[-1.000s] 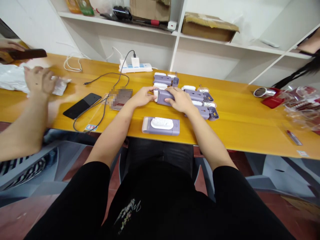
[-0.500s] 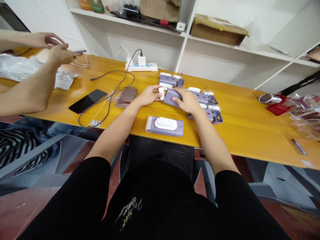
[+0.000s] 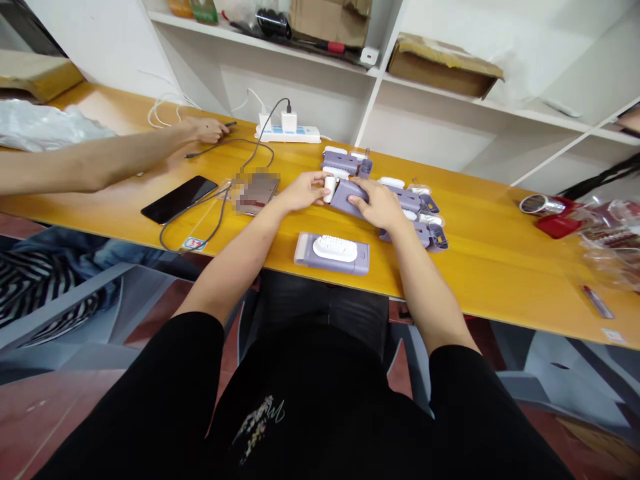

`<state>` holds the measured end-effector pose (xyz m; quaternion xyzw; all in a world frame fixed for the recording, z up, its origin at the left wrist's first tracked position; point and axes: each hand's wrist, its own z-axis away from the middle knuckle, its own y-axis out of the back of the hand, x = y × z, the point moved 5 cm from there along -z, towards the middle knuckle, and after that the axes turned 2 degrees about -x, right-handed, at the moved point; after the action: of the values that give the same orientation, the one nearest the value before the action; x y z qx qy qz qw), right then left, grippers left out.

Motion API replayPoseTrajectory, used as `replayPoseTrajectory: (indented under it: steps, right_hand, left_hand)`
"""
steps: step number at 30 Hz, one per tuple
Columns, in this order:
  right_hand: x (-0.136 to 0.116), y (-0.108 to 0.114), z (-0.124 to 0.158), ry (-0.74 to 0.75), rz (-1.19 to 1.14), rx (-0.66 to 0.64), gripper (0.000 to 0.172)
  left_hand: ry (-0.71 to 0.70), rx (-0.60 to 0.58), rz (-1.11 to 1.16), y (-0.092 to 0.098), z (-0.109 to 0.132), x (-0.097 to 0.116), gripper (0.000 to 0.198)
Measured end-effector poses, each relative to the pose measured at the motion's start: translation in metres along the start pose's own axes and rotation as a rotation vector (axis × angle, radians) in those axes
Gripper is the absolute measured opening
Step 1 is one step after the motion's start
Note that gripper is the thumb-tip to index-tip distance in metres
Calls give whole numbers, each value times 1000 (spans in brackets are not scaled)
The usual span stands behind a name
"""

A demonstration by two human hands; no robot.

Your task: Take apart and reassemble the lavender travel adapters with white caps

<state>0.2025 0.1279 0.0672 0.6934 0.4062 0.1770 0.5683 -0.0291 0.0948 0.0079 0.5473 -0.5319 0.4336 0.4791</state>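
Observation:
My left hand [image 3: 307,191] pinches a small white cylindrical piece [image 3: 329,189] between thumb and fingers. It holds this piece upright at the left end of a purple plastic case [image 3: 347,198]. My right hand [image 3: 379,203] grips the case from the right, fingers over its far side and thumb on the near face. Whether the white piece touches the case is unclear. Nearer the front edge lies another purple case [image 3: 320,263] with a white bristled brush [image 3: 336,248] on top. Behind and right of my hands sit several purple and white parts [image 3: 407,199], partly hidden by my right hand.
A black phone [image 3: 179,199] and a grey cable [image 3: 220,217] lie to the left. At the back stands a power strip [image 3: 290,135] with chargers. Another person's arm [image 3: 135,155] reaches in from the left. A red scoop-like object [image 3: 554,225] is at the right.
The other person's hands have parted, and one arm now reaches farther right over the table holding a small dark item. My hands keep nearly the same hold; the view has shifted slightly.

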Motion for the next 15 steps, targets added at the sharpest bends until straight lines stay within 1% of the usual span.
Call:
replayPoseTrajectory:
  steps: [2, 5, 8, 15]
  right_hand:
    - [-2, 0, 1, 5, 2, -2, 66]
    - [-8, 1, 2, 19, 17, -10, 63]
    - [-11, 1, 2, -7, 43, -20, 60]
    - [-14, 2, 3, -32, 66, -24, 59]
  left_hand:
    - [-4, -10, -14, -1, 1, 1, 50]
    - [-12, -59, -35, -4, 2, 2, 50]
    - [-24, -94, -62, -6, 3, 3, 52]
    - [-104, -91, -214, -10, 3, 3, 52]
